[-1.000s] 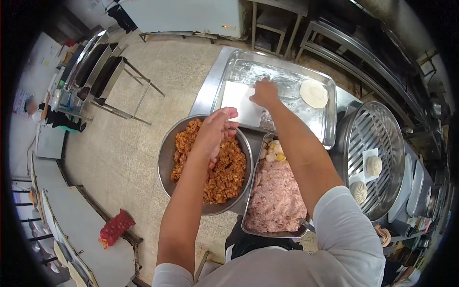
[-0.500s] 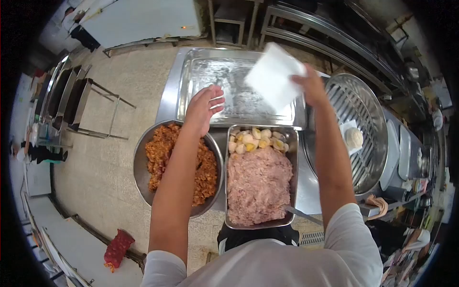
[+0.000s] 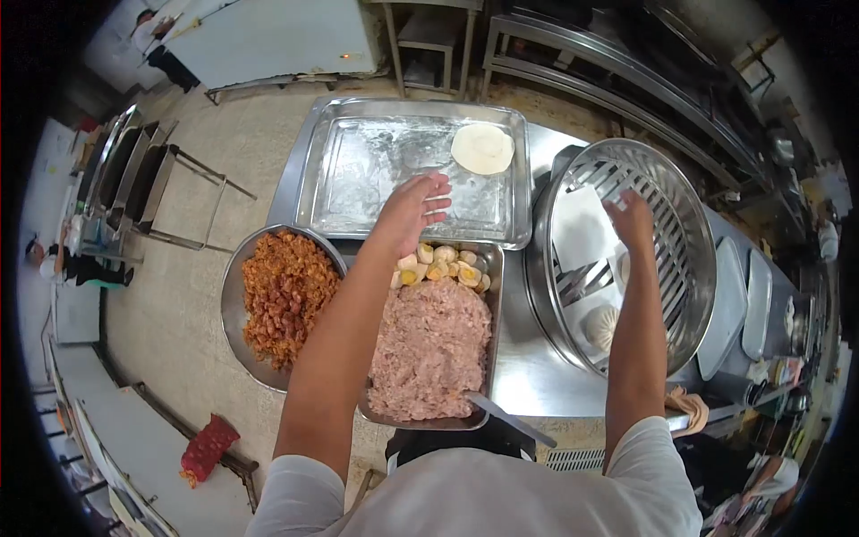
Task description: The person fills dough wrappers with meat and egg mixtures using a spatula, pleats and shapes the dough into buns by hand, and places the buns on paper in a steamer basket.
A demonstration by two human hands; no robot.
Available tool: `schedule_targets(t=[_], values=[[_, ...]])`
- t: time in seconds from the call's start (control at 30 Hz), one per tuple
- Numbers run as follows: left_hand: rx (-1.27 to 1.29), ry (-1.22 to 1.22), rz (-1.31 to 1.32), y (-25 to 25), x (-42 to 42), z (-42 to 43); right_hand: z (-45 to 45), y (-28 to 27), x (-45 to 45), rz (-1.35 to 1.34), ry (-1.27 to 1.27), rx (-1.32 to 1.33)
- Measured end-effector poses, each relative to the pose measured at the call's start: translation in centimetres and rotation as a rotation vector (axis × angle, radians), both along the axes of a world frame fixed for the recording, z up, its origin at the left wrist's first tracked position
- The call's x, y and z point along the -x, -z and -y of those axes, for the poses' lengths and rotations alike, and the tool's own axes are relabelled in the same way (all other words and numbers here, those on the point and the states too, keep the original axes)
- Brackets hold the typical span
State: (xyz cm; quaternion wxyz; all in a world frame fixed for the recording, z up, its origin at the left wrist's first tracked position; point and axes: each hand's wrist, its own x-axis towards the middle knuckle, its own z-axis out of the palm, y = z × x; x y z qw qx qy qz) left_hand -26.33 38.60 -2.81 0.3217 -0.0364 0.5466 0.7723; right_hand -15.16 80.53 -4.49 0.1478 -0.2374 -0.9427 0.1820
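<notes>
My left hand [image 3: 416, 213] is open, fingers apart, above the near edge of a floured metal tray [image 3: 313, 179]. On the tray's right side lies a flat dough round [image 3: 483, 149]. My right hand [image 3: 633, 219] is over a round slatted steamer [image 3: 696, 295], thumb and fingers apart at the right edge of a white paper square [image 3: 580, 231]. The paper lies on the slats; I cannot tell whether the fingertips touch it. A pleated bun [image 3: 601, 327] sits on paper in the steamer's near part. Another white bun is partly hidden behind my right forearm.
A pan of minced meat [image 3: 429, 349] with halved boiled eggs [image 3: 438, 267] stands nearest my body, a metal spatula [image 3: 514, 421] stuck in it. Left of it is a bowl of reddish-brown filling [image 3: 282, 295]. Trays [image 3: 723, 304] lie right of the steamer. Other people stand farther off.
My right hand has moved right and nearer with the paper, from above the tray to the steamer, where the paper now lies. My view has shifted right; the dough round now shows.
</notes>
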Motion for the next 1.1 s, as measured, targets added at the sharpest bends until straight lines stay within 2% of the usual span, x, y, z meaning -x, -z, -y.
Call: schedule_targets(t=[0.03, 0.1, 0.13, 0.17, 0.2, 0.27, 0.33, 0.4, 0.43, 0.5, 0.53, 0.6, 0.63, 0.67, 0.73, 0.77, 0.8, 0.87, 0.9, 0.97, 1.07, 1.1], values=[[0.036, 0.005, -0.007, -0.6, -0.6, -0.3, 3.3, -3.0, 1.7, -0.065, -0.075, 0.056], [0.032, -0.039, -0.009, -0.9, -1.5, -0.7, 5.4, -2.8, 7.1, -0.109, -0.314, 0.178], [0.025, -0.064, -0.002, -1.0, -2.1, -0.7, 7.9, -4.1, 9.1, -0.043, -0.313, 0.176], [0.029, -0.080, -0.003, -1.2, -2.8, -0.8, 9.6, -5.0, 11.1, 0.158, -0.252, -0.077], [-0.002, -0.109, 0.002, -1.6, -3.5, -0.9, 10.0, -5.5, 12.6, 0.159, -0.268, -0.074], [-0.021, -0.154, -0.002, -2.2, -4.7, -0.4, 10.9, -6.5, 15.1, 0.408, -0.208, -0.325], [-0.041, -0.175, 0.020, -2.7, -6.2, 0.3, 12.2, -7.8, 16.3, 0.351, -0.263, -0.346], [-0.035, -0.200, 0.010, -3.3, -7.8, 1.1, 13.4, -8.4, 17.9, 0.431, -0.372, -0.345], [-0.037, -0.202, 0.006, -3.4, -8.3, 1.2, 13.6, -7.4, 19.4, 0.431, -0.385, -0.343], [-0.043, -0.210, 0.014, -3.4, -8.9, 1.4, 13.6, -2.8, 23.4, 0.548, -0.731, -0.283], [-0.041, -0.223, 0.007, -3.2, -9.1, 1.4, 13.6, -0.7, 24.4, 0.539, -0.744, -0.286], [-0.053, -0.215, 0.040, -3.0, -9.7, 1.8, 13.3, 4.9, 26.1, 0.344, -0.674, -0.128], [-0.045, -0.223, 0.041, -3.2, -10.0, 1.9, 12.8, 8.2, 27.0, 0.209, -0.654, -0.154], [-0.039, -0.236, 0.045, -2.9, -10.2, 2.5, 13.3, 7.9, 27.1, 0.211, -0.668, -0.148], [-0.041, -0.246, 0.024, -2.5, -11.0, 3.2, 13.1, 7.2, 26.5, 0.320, -0.601, 0.036], [-0.025, -0.244, 0.012, -2.5, -11.1, 3.6, 12.7, 9.0, 27.0, 0.255, -0.522, -0.012], [-0.032, -0.249, 0.010, -2.5, -11.3, 4.0, 12.9, 8.6, 26.7, 0.253, -0.527, -0.020], [-0.066, -0.295, 0.026, -2.5, -11.5, 4.5, 13.1, 8.0, 25.7, 0.334, -0.581, -0.245], [-0.068, -0.301, 0.021, -2.6, -11.4, 4.6, 13.3, 7.4, 25.4, 0.329, -0.587, -0.249], [-0.077, -0.292, 0.039, -2.7, -11.4, 5.0, 13.4, 6.3, 24.9, 0.477, -0.438, -0.080], [-0.096, -0.273, 0.027, -2.4, -11.2, 5.6, 12.5, 5.5, 25.3, 0.542, -0.389, -0.069], [-0.097, -0.274, 0.027, -2.3, -11.2, 5.7, 12.3, 5.0, 25.2, 0.532, -0.378, 0.010]])
